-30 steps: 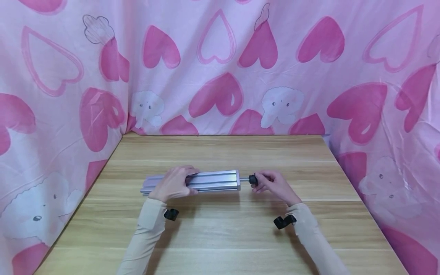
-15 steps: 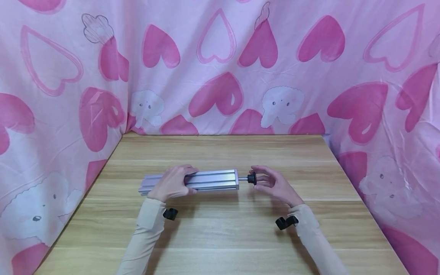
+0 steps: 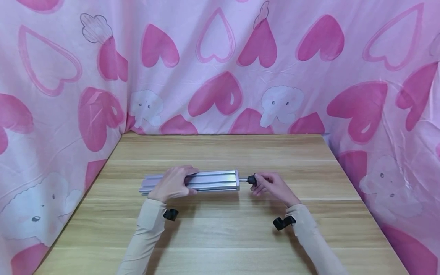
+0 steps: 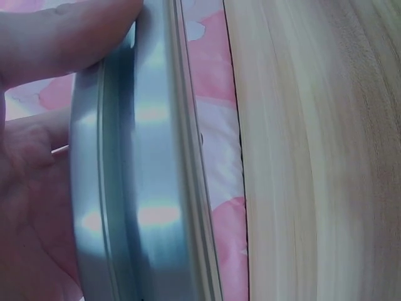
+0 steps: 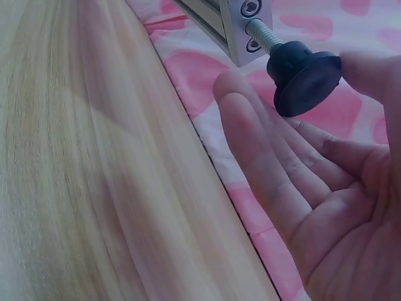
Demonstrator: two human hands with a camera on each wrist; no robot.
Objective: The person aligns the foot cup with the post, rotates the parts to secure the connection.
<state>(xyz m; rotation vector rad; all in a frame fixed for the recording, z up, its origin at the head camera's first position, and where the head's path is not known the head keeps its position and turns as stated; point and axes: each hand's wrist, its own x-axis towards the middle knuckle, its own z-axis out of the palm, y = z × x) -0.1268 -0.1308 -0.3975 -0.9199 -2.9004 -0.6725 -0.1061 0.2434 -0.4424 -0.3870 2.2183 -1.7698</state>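
Observation:
My left hand (image 3: 173,182) grips a silver aluminium profile (image 3: 213,181) from above, fingers over its far side and thumb along the near side. It lies level over the table; grooves run along its length in the left wrist view. A square end plate (image 5: 241,37) with screws closes the right end. Out of that plate sticks a threaded rod (image 5: 263,36) carrying a black levelling foot (image 5: 307,75) with a round flared base. My right hand (image 3: 276,188) pinches this foot. In the right wrist view the thumb meets the base's rim, with the other fingers stretched out below.
A wood-grain table (image 3: 220,229) spreads under both hands. Pink heart-print cloth (image 3: 220,95) hangs along its back, left and right sides. Small black mounts (image 3: 170,214) are strapped at both wrists.
Half a second ago the right fingers were spread around the levelling foot; now they have closed on it again, as one second ago. The left hand and profile have hardly moved.

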